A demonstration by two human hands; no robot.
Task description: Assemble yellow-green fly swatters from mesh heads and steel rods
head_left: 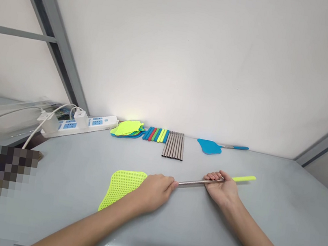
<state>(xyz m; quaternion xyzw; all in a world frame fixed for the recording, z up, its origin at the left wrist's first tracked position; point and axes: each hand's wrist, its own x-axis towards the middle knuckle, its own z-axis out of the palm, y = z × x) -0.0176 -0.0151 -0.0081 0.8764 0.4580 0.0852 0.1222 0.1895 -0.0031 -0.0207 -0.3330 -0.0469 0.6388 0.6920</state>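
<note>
Left hand: my left hand [157,192] is closed in a fist, knuckles up, around the neck end of the yellow-green plastic swatter with a slim metal rod [191,182].
Right hand: my right hand [222,189] is palm up, fingers curled closed around the rod where it meets the narrow yellow-green handle [244,179].
Swatter: crosswise above the grey tabletop [74,204], its perforated, flared head [124,185] to the left, partly hidden by my left arm.
Back row: a stack of yellow-green, green and blue swatter heads [128,128], then blue, red, green and yellow-green handles [156,134], then parallel silver metal tubes [174,146].
Back right: a blue swatter with a metal rod [209,147], lying flat.
Back left: a white power strip with blue sockets [102,121], plugs in it.
</note>
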